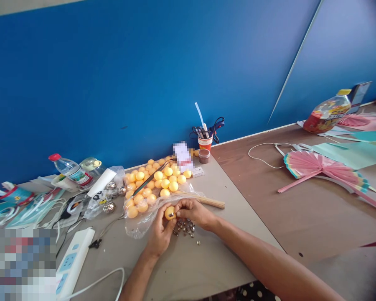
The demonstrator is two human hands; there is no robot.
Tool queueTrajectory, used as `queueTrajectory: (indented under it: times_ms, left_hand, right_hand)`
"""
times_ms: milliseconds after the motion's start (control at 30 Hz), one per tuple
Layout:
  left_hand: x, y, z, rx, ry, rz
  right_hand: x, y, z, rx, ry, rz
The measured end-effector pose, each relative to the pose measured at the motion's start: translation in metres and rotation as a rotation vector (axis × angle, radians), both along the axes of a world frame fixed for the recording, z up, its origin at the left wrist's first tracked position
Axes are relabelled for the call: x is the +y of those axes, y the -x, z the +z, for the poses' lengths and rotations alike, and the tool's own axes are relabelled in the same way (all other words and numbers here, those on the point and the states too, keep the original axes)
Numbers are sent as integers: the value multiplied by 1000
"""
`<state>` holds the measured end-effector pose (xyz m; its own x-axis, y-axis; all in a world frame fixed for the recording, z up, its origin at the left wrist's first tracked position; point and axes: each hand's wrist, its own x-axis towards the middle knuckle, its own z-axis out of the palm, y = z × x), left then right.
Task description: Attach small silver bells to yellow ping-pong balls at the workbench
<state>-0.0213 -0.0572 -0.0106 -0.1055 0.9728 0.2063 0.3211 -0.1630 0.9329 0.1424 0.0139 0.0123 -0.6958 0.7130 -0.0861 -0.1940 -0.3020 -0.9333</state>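
Note:
My left hand (159, 234) is closed round an orange ball (169, 212), holding it just above the grey table (188, 259). My right hand (192, 211) pinches something small and dark against that ball; I cannot make out what it is. Under both hands lies a little heap of small metal pieces (184, 227). Behind the hands, several more orange balls (153, 182) spill from a clear plastic bag (139, 221). A wooden stick (210, 202) lies to the right of the bag.
A cup of pens and scissors (205, 140) stands by the blue wall. A water bottle (70, 169), silver bells (109, 196) and a white power strip (72, 263) lie at left. Pink paper fans (319, 167) and a drink bottle (327, 112) lie on the brown table at right.

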Motion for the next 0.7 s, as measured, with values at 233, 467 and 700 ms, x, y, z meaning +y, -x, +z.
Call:
queueTrajectory:
  times_ms: [233,467,700]
  left_hand:
    - [0,2,-2,62,1,3]
    - [0,5,-8,38,26,-17]
    - [0,6,-9,82,5,-21]
  right_hand:
    - [0,-1,-1,-18,-3,9]
    - [2,-2,-2,-51,-107,52]
    - [3,-3,-5,-60,-105,69]
